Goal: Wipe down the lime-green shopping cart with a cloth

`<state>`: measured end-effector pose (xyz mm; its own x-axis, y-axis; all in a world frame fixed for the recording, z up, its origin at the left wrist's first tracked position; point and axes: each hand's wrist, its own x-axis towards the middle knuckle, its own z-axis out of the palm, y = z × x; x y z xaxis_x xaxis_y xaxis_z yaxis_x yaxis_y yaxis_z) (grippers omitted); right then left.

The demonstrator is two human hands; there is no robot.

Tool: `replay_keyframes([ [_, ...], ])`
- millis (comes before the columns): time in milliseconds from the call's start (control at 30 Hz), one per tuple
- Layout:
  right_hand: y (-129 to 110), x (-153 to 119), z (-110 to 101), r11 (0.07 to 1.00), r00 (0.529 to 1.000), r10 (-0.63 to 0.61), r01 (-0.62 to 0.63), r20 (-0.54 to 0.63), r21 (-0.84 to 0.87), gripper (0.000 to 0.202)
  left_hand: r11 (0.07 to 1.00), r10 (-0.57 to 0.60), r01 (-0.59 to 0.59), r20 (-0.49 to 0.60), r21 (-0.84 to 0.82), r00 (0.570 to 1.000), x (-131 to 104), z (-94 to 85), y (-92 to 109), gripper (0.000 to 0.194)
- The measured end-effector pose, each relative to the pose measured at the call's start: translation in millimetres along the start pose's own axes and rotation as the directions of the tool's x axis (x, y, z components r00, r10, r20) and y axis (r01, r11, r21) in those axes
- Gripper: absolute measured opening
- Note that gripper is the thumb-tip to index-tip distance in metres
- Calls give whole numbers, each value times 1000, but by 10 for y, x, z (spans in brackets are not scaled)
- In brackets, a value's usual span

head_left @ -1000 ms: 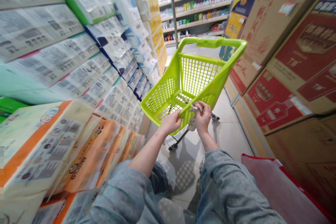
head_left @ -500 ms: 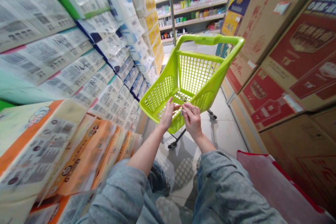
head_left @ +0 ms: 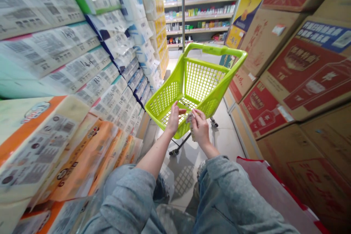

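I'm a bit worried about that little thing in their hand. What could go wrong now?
The right hand pinches a small crumpled thing, so it might slip and drop. The green cart has wheels and neither hand seems to grip it, so a bump might roll it. The orange packs sit close to the left sleeve, which might brush them.

Bright light; mesh-patterned shadow (head_left: 184, 182) on pale floor (head_left: 229, 137); edges stretched, softly blurred.
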<state>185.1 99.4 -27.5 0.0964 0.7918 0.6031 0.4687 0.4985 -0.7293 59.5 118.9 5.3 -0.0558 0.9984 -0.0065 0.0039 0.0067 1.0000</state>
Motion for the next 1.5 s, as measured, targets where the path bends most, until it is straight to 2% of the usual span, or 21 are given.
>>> replay_keyframes([
  [133, -175, -404, 139, 988, 975, -153, 145, 158, 61, 43, 1000, 19, -19, -21, -7, 1000, -13, -28, 9, 57],
  [233, -254, -523, 98, 977, 950, -206, 187, 236, 101, 43, 999, 20, -23, -63, -48, 998, -22, -52, 3, 59],
  [300, -256, -429, -6, 984, 968, -172, 162, 181, 71, 40, 996, 14, -22, -84, -89, 996, -27, -62, -13, 60],
  [367, -227, -224, -126, 995, 994, -99, 98, 49, 8, 37, 993, 26, -36, -93, -109, 995, -34, -61, -37, 60],
  [433, -183, 8, -209, 998, 996, -41, 38, -73, -41, 36, 991, 65, -76, -102, -107, 993, -43, -51, -64, 59],
  [467, -160, 105, -224, 997, 996, -36, 30, -85, -66, 37, 990, 88, -100, -113, -104, 990, -48, -43, -78, 58],
  [500, -139, 178, -220, 995, 998, -48, 43, -50, -91, 37, 987, 110, -123, -126, -103, 986, -53, -35, -89, 58],
  [567, -104, 242, -170, 979, 986, -119, 136, 116, -151, 36, 981, 141, -159, -149, -113, 979, -61, -19, -106, 57],
  [633, -83, 226, -101, 941, 945, -185, 249, 269, -231, 32, 977, 150, -170, -151, -132, 977, -65, -8, -114, 57],
  [700, -67, 201, -60, 890, 916, -213, 326, 341, -320, 28, 978, 137, -156, -140, -136, 981, -64, -3, -117, 58],
  [800, -15, 266, -84, 833, 896, -224, 380, 383, -402, 26, 989, 105, -117, -131, -86, 986, -67, 0, -116, 60],
  [933, 157, 545, -177, 796, 885, -205, 399, 418, -455, 29, 995, 94, -97, -101, -31, 990, -95, 19, -95, 55],
  [1100, 322, 880, -186, 791, 882, -59, 327, 467, -517, 33, 995, 100, -97, -93, 27, 991, -153, 90, -27, 50],
  [1267, 227, 990, -142, 651, 848, 121, 324, 516, -686, 41, 995, 97, -93, -99, 44, 990, -176, 132, 4, 47],
  [1367, 138, 961, -145, 596, 840, 134, 355, 526, -720, 44, 995, 102, -99, -109, 33, 989, -179, 128, -5, 48],
  [1500, 79, 909, -164, 579, 841, 125, 369, 526, -727, 46, 993, 120, -120, -88, 6, 989, -216, 135, -25, 48],
])
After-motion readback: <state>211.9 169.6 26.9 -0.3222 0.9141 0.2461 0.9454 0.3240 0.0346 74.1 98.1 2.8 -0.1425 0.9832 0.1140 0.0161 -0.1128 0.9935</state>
